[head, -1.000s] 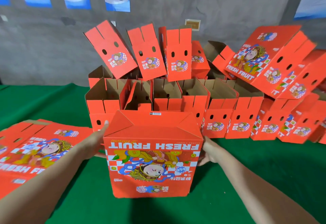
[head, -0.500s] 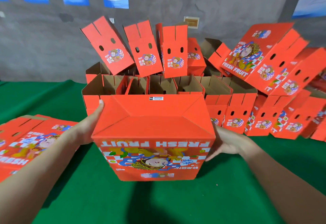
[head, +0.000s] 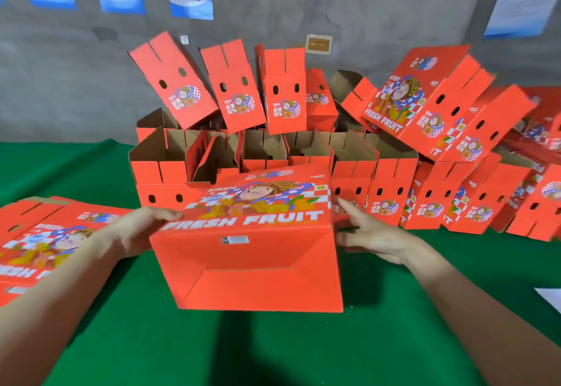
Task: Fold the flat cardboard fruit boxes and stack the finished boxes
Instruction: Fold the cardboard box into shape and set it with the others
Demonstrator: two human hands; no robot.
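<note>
I hold a folded red fruit box [head: 258, 273] low over the green table [head: 273, 349]. Its closed bottom faces me and the "FRESH FRUIT" printed side faces up. My left hand [head: 133, 230] lies at the box's upper left corner, fingers stretched over the printed face. My right hand [head: 373, 239] is at the box's right side, with spread straight fingers touching its upper right edge. A pile of flat unfolded boxes [head: 45, 233] lies on the table at the left.
Behind the box stands a row of finished open-topped boxes [head: 391, 185], with more boxes [head: 282, 91] stuck upright into them. Other boxes [head: 425, 106] lean in a heap at the right. A white sheet [head: 552, 297] lies at the right edge. A grey wall closes the back.
The box has tipped over towards me: its bottom, which faced up, now faces me, and the printed side has turned up. Both hands shifted to its upper corners.
</note>
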